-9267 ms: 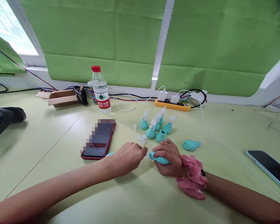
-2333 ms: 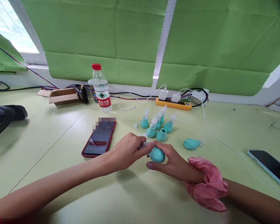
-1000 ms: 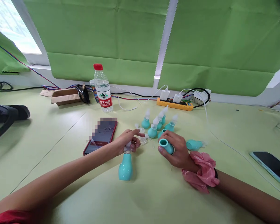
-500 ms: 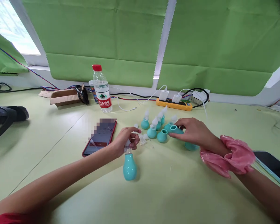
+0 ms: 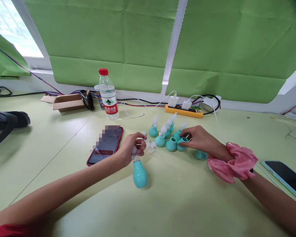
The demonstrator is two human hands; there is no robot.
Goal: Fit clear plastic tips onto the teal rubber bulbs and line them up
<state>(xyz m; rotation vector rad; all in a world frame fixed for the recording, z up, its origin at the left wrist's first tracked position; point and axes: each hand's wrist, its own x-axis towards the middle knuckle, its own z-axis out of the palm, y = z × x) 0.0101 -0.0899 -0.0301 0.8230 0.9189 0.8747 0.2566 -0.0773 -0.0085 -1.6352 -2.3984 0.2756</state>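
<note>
My left hand (image 5: pixel 134 148) is closed around the clear nozzle end of a teal nasal aspirator (image 5: pixel 140 174), whose bulb hangs below the fingers, tilted slightly. My right hand (image 5: pixel 197 138) pinches the rim of a teal rubber bulb (image 5: pixel 182 144) with an open mouth, which stands upright on the table. Beside it, touching or nearly so, is another open teal bulb (image 5: pixel 171 144). Behind these stand several aspirators (image 5: pixel 160 140) fitted with clear tips. Small clear plastic parts (image 5: pixel 151 147) lie between my hands. One more teal bulb (image 5: pixel 201 154) rests under my right wrist.
To the left lies a phone with a red case (image 5: pixel 106 144), with a water bottle (image 5: pixel 108 95) behind it. An orange power strip (image 5: pixel 184 111) with chargers sits at the back, along with cables and an open cardboard box (image 5: pixel 70 102). Another phone (image 5: pixel 286 177) lies at right.
My right hand has moved left and brought its bulb from a tilted pose to upright beside the other open one. The aspirator in my left hand has swung slightly right.
</note>
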